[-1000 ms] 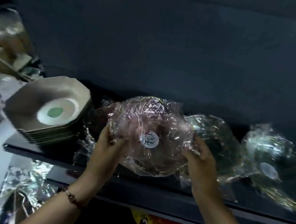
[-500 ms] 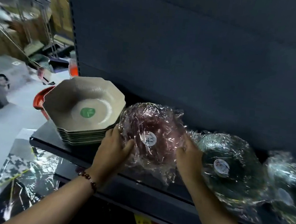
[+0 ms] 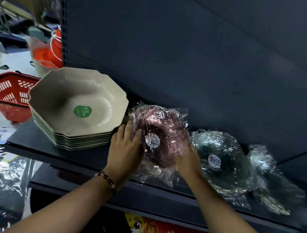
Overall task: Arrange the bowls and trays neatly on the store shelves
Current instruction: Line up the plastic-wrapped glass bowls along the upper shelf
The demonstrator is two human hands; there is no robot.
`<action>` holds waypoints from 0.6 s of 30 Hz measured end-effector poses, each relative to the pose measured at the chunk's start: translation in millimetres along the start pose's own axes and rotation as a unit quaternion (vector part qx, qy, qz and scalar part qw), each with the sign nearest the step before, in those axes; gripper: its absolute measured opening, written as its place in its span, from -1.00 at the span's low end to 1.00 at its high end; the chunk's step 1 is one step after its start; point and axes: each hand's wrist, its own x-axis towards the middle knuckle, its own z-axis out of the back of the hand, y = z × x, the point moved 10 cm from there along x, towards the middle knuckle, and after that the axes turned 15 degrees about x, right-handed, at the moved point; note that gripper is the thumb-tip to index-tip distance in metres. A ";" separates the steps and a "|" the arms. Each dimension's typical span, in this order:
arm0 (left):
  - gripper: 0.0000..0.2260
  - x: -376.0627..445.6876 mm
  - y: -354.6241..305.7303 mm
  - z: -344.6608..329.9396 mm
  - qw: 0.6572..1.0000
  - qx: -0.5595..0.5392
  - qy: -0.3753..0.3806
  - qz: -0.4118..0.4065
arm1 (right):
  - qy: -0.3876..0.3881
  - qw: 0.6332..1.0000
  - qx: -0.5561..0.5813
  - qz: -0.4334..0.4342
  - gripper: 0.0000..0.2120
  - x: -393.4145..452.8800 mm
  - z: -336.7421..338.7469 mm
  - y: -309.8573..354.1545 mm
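Shelf (image 3: 80,157) edge below wrapped bowl (image 3: 161,136)

Quick count of what's on my shelf (image 3: 80,158): one stack of beige eight-sided bowls (image 3: 78,106), looks like about seven or eight deep going by the rims, hard to be sure. Three bowls wrapped in plastic film: one pink bowl (image 3: 158,135), one dark green bowl (image 3: 222,159), and one blurry wrapped bowl (image 3: 271,178) at the far right. One red basket (image 3: 9,91) on the floor. Two hands, mine.
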 end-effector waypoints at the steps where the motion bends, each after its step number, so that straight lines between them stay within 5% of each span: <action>1: -0.49 1.4 1.3 1.9 1.000 0.001 -0.001 -0.005 | 0.011 1.000 0.014 0.006 -0.32 -1.8 0.3 3.6; 5: -0.59 -2.9 -10.4 20.8 0.996 -0.005 -0.056 -0.072 | 0.039 0.995 0.090 0.025 -0.40 -22.3 13.2 15.2; 10: -0.55 -20.0 -63.3 41.4 0.987 -0.013 -0.061 -0.148 | 0.058 0.994 0.051 0.076 -0.40 -53.2 42.9 -1.2; 18: -0.54 -50.2 -247.6 38.4 0.953 0.006 -0.042 -0.299 | 0.071 0.996 -0.046 -0.022 -0.48 -82.5 137.5 -138.7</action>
